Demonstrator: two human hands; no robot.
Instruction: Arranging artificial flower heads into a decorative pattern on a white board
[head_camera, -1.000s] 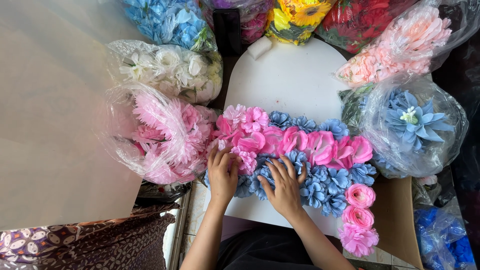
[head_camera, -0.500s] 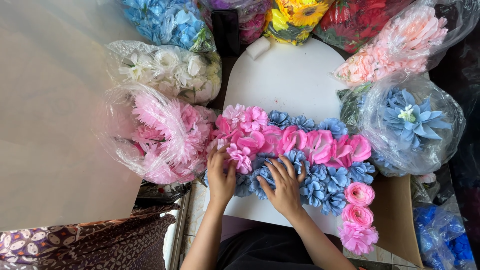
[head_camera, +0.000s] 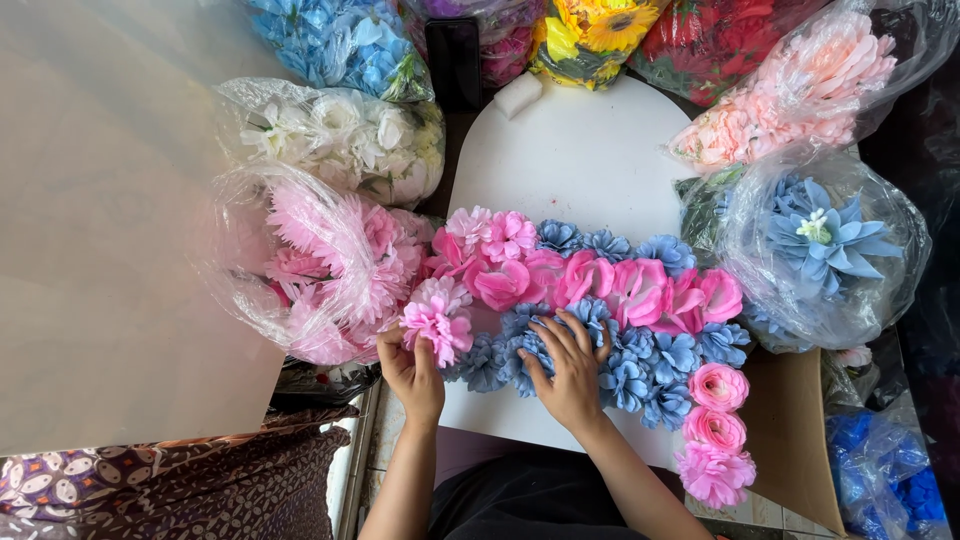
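Observation:
A white arch-shaped board (head_camera: 575, 160) lies flat with a band of pink and blue artificial flowers (head_camera: 620, 300) across its middle. My left hand (head_camera: 410, 372) pinches a pink carnation-like flower (head_camera: 437, 326) at the band's left end. Pressing flat on the blue flowers (head_camera: 520, 345) just right of it is my right hand (head_camera: 567, 368), fingers spread. More pink blooms (head_camera: 715, 430) run down the board's right edge.
Plastic bags of artificial flowers ring the board: pink (head_camera: 320, 265) and white (head_camera: 345, 135) at left, blue (head_camera: 340, 40) and yellow (head_camera: 590, 35) at the back, pale pink (head_camera: 790, 95) and large blue (head_camera: 825, 240) at right. A big white sheet (head_camera: 110, 220) lies left.
The pink flower has shifted left and down to the band's left end, with my left hand now gripping it. My right hand stays on the blue flowers.

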